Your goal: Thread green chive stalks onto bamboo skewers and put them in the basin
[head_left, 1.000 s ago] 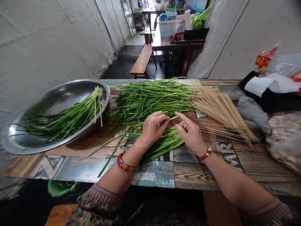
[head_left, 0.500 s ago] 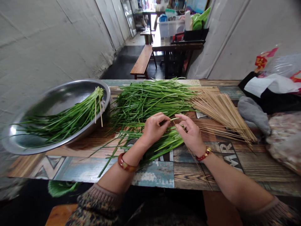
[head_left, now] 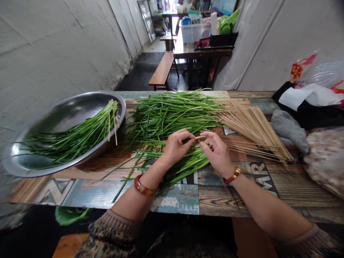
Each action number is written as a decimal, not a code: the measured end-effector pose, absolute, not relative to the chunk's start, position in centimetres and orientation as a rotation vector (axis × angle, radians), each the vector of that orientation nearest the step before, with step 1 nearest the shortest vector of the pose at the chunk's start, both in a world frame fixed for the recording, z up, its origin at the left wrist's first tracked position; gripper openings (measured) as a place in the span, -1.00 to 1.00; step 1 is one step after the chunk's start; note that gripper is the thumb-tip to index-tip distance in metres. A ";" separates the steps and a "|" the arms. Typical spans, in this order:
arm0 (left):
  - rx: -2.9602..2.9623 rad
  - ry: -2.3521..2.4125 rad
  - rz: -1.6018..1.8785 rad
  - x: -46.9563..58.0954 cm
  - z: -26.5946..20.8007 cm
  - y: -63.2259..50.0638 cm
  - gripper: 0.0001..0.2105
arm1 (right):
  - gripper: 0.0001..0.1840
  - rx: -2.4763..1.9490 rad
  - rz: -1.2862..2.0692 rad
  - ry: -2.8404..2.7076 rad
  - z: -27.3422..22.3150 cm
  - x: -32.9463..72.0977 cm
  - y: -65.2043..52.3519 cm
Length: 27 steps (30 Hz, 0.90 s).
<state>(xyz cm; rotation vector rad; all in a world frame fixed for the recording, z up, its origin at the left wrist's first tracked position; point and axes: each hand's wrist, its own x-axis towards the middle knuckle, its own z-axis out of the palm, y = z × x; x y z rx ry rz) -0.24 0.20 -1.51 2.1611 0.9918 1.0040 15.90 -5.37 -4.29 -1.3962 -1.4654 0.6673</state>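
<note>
My left hand (head_left: 177, 144) pinches the pale end of a garlic chive (head_left: 199, 137) over the middle of the table. At its other side, my right hand (head_left: 218, 150) is closed with thumb and forefinger close to that stem. Thin bamboo skewers (head_left: 228, 190) run from under the right palm toward the table's front edge; their tips are hidden by the fingers. Below both hands lie loose chives (head_left: 185, 168). Just beyond is a large pile of green chives (head_left: 174, 111), and to its right a fan of bamboo skewers (head_left: 258, 129).
A steel basin (head_left: 83, 94) at the left holds skewered chives (head_left: 80, 139). A grey cloth-like bundle (head_left: 288, 129) and a clear bag of pale pieces (head_left: 326, 161) sit at the right. Farther off stand a bench (head_left: 162, 68) and another table (head_left: 185, 48).
Both hands stay almost in place, with only slight finger movement around the chive stem. The basin, piles and bags have not moved.
</note>
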 end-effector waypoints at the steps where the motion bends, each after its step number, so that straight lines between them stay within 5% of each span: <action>1: 2.179 0.992 1.000 -0.2 -1.6 0.2 -0.90 | -0.72 -1.400 0.669 -1.459 -4.4 15.9 -5.3; 11: 2.171 0.875 0.751 -0.6 -0.9 0.0 -0.89 | -0.87 -1.425 0.611 -1.475 -4.1 15.8 -5.2; 19: 2.242 1.269 1.068 -1.9 -2.1 2.0 -0.86 | -0.80 -1.412 0.653 -1.550 -4.2 16.0 -5.1; 27: 2.671 1.636 0.674 -2.8 -2.2 2.7 -0.79 | -0.80 -1.418 0.613 -1.541 -4.3 15.8 -5.1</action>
